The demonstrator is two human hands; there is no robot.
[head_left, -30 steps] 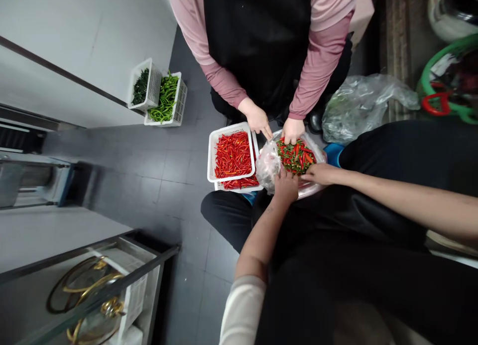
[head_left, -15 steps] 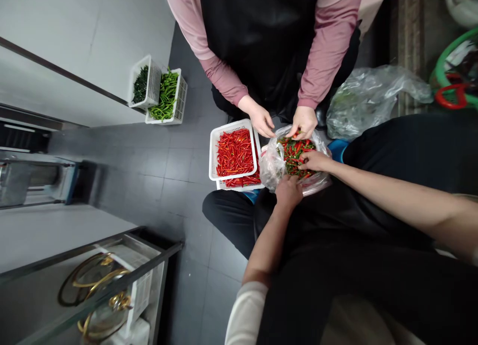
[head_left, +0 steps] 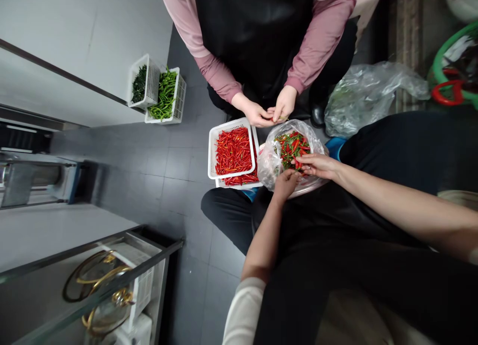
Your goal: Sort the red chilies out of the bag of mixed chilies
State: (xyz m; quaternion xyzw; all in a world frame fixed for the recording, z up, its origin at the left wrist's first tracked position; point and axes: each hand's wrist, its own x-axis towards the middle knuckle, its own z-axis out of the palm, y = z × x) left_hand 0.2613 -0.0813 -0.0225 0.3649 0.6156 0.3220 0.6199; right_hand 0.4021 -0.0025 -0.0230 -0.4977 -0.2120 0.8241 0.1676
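We find the bag of chillies hemmed in: our left hand and right hand at its near rim, a co-worker's hands just beyond, the white basket touching its left. Open floor lies further left.

Clear plastic bag open, crumpled, holding red chillies with green stems, beside white basket.
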